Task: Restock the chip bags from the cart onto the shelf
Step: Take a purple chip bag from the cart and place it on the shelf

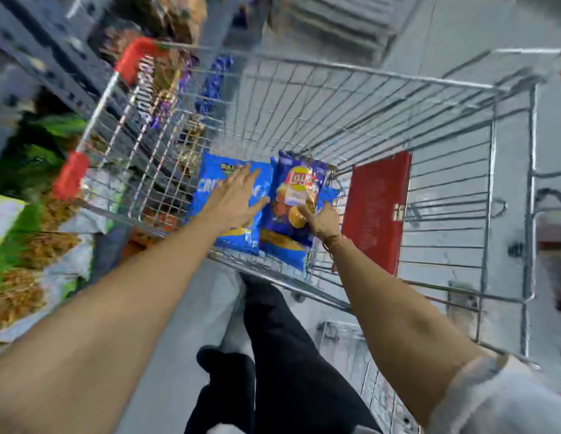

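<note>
Two chip bags lie side by side in the bottom of the wire shopping cart [382, 98]: a light blue bag [210, 183] on the left and a dark blue Lay's bag [291, 195] on the right. My left hand [235, 198] is spread flat over the light blue bag, fingers apart. My right hand [324, 219] rests on the right edge of the Lay's bag, with fingers curled against it. Whether it grips the bag is unclear. The shelf [31, 189] with green and orange snack bags runs along the left.
A red plastic flap [376, 211] stands inside the cart to the right of the bags. Red corner bumpers [133, 59] mark the cart's left rim, close to the shelf. My dark-trousered legs [288, 355] stand on the grey floor below the cart.
</note>
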The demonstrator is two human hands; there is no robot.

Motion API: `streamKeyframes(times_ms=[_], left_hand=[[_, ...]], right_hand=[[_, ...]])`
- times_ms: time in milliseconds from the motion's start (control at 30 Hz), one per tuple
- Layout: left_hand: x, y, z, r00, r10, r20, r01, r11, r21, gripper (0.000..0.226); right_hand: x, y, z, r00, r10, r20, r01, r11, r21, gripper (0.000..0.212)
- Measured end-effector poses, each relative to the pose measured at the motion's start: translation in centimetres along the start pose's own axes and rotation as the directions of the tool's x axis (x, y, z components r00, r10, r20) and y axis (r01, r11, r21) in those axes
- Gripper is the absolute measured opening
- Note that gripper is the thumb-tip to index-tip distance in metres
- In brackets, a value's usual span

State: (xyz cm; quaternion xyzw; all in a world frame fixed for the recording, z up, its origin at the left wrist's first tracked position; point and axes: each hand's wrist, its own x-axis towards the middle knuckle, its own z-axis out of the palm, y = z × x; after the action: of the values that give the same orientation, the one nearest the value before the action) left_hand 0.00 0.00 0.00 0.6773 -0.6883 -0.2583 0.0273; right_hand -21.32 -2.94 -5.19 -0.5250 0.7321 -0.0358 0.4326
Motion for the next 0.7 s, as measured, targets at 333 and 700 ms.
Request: streamKeyframes(times_ms=[333,700], left_hand=[[5.0,-0.3,6.1,0.843,-0.192,0.502,0.309,0.937,-0.162,0.07],[3.9,0.4,3.6,0.884,-0.202,0.423,0.382,0.832,-0.402,0.062]], right_hand=[[2.6,0.3,2.0,0.975,0.152,0.162,-0.215,0.823,0.525,0.069],[1.8,-1.1,1.2,0.989,0.078,0.129,-0.141,0.778,0.612,0.087]])
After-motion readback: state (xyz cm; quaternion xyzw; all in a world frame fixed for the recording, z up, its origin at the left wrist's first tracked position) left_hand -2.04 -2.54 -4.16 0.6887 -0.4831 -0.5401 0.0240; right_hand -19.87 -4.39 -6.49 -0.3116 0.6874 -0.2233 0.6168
